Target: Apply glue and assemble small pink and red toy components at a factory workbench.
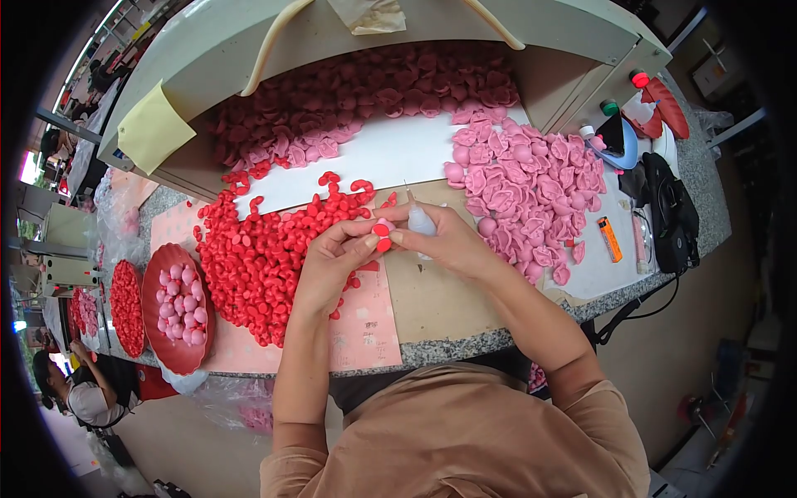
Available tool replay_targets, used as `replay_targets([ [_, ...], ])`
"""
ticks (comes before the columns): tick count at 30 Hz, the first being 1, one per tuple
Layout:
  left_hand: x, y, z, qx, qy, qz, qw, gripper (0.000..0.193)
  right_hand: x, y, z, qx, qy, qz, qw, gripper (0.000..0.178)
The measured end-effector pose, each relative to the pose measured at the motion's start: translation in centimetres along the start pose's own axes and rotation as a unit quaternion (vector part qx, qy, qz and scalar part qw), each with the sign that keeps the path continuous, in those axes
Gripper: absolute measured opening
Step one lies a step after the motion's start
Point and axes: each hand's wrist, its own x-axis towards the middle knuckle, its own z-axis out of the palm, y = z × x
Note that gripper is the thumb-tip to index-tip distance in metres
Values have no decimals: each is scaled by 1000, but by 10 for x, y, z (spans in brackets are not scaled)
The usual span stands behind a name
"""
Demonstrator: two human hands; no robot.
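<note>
Between my two hands, over the middle of the bench, is a small red piece (383, 238) with two round lobes and a bit of pink behind it. My left hand (336, 256) pinches it from the left with thumb and fingers. My right hand (452, 242) has its thumb tip against the piece's right side. That same hand also grips a small translucent squeeze bottle (421, 221) with a thin needle tip pointing up and away. Just left of my hands spreads a heap of glossy red pieces (257, 266). To the right lies a pile of pink petal-like cups and balls (531, 187).
A red oval dish (179, 362) of pink balls stands at the left, beside another dish of red pieces (127, 309). A pale machine housing (216, 50) arches over more pink cups at the back. An orange tube (610, 240) and black pouch (674, 207) lie right.
</note>
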Motion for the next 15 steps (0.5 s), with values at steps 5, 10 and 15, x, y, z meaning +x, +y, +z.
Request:
replay_targets([
  [5,0,0,0,-6,-5,4,1000,21,-1,-3,1,5,2,-11,1000,37],
  [10,-1,2,2,-9,-9,4,1000,20,-1,-2,2,8,4,-7,1000,37],
  [15,0,1,2,-15,-14,4,1000,20,-1,-2,1,11,1,-10,1000,36],
])
